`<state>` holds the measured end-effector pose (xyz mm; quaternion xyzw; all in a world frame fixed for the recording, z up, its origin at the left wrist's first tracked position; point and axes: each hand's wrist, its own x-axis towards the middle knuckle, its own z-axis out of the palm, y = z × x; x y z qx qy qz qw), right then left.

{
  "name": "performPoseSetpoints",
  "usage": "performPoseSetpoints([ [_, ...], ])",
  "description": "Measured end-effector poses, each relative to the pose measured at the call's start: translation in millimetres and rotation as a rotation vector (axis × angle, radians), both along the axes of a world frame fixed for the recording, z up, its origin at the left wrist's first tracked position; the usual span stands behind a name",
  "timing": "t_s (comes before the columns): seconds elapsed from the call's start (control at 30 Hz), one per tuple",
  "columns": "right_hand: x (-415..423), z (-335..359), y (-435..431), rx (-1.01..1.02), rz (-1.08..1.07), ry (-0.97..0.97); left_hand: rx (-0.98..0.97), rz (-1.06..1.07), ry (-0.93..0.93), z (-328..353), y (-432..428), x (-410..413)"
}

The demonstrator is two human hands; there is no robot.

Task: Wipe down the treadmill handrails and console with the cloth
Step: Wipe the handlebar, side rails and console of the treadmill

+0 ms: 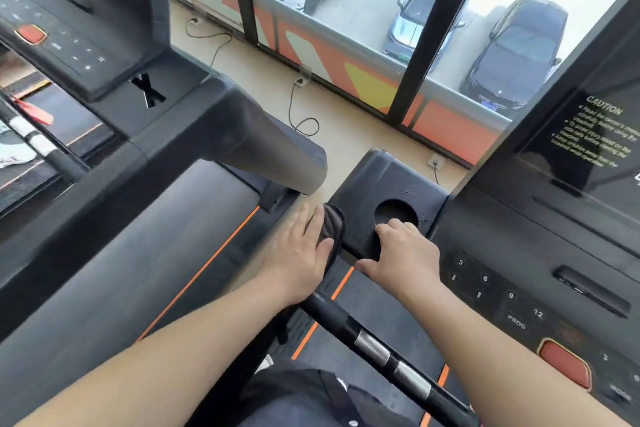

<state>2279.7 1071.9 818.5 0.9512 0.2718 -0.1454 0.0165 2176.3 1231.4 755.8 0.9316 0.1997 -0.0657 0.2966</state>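
Note:
My left hand (300,250) lies flat with straight fingers on a dark grey cloth (333,231), pressing it against the left edge of the treadmill's black cup-holder wing (381,177). My right hand (403,253) grips the wing's near edge, fingers curled by the round cup hole (393,210), thumb underneath. The console (519,274) with numbered keys and a red stop button (565,362) extends to the right. A black handrail (377,347) with silver sensor bands runs diagonally below my hands.
A second treadmill (114,121) stands close on the left, with its own console and grey upright. Between the machines, beige floor carries power cables and sockets. A large window with black frames lies ahead, parked cars below it. The treadmill belt (367,309) has orange stripes.

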Motion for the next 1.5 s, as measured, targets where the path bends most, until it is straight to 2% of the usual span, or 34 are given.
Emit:
performPoseSetpoints([
  [0.13, -2.9, 1.8, -0.6, -0.009, 0.01, -0.005, -0.01, -0.013, -0.032, 4.6, -3.2, 28.8],
  [0.27, -5.2, 1.1, -2.4, -0.012, 0.01, -0.016, 0.152, -0.122, -0.045, 5.3, -11.4, -23.0],
  [0.37, -4.6, 0.5, -0.4, -0.012, 0.001, -0.016, 0.133, -0.149, -0.038, 4.0, -3.6, -27.5],
  [0.43, -5.1, 0.6, 1.1, -0.012, -0.006, -0.022, 0.069, -0.139, -0.007, 3.2, 3.1, -1.8],
  [0.57, -9.0, -2.6, -0.5, -0.005, -0.008, -0.052, -0.239, -0.067, -0.007, 5.1, 11.6, 45.8],
  [0.67, -13.0, -5.1, -3.8, -0.002, -0.008, -0.065, -0.36, 0.014, 0.012, 15.9, 11.3, 32.8],
  [0.87, -23.5, -13.2, -5.3, 0.051, -0.043, -0.105, -0.025, 0.016, 0.086, 6.2, -0.3, -57.8],
  [1.0, -21.6, -10.4, -5.5, 0.085, -0.074, -0.053, 0.088, 0.046, 0.113, 11.8, -8.0, -40.6],
  [1.07, -21.7, -6.8, -7.2, 0.098, -0.086, -0.017, 0.02, 0.08, 0.127, 10.6, -5.8, -28.6],
  [1.17, -37.8, -7.0, -13.8, 0.206, -0.017, -0.067, -0.237, 0.23, 0.143, 11.1, 5.7, -26.6],
  [1.23, -54.5, -11.8, -14.7, 0.323, 0.085, -0.097, -0.305, 0.275, 0.169, 9.1, 9.2, -45.2],
  [1.3, -71.7, -16.4, -8.7, 0.417, 0.156, -0.058, -0.27, 0.284, 0.224, 6.6, 9.5, -81.6],
  [1.4, -95.6, -22.5, 5.4, 0.454, 0.249, -0.006, -0.219, 0.355, 0.271, 11.9, 6.2, -150.4],
  [1.5, -111.5, -28.0, 15.4, 0.45, 0.346, 0.024, -0.104, 0.397, 0.235, 19.7, -8.1, -208.6],
])
